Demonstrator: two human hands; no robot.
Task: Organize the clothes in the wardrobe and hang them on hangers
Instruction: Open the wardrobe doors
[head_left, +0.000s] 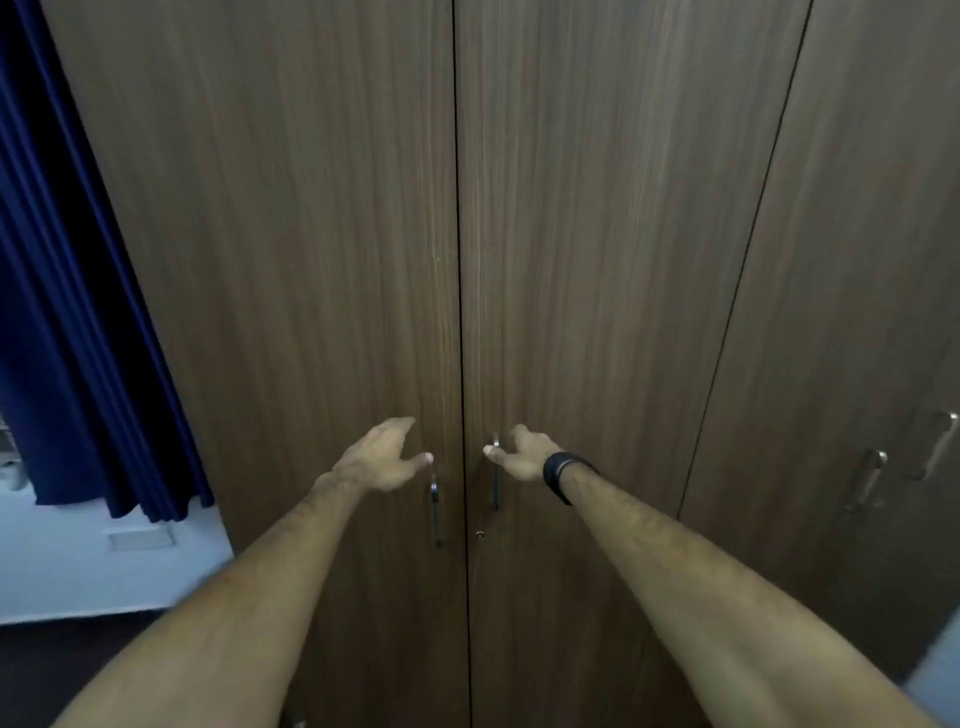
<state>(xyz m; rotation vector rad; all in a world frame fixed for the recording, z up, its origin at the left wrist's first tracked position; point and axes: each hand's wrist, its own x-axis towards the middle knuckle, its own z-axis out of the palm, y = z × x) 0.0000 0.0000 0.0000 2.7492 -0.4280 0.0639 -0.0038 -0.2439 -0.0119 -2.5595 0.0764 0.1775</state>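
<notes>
With your left hand and right hand both spread, gripping neither handle — a hasty grab could slip off.

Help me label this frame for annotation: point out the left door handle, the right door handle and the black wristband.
left door handle (435, 512): head view, middle of the metal bar.
right door handle (496, 488): head view, bar below the fingers.
black wristband (561, 474): head view, band's top face on the right wrist.
</notes>
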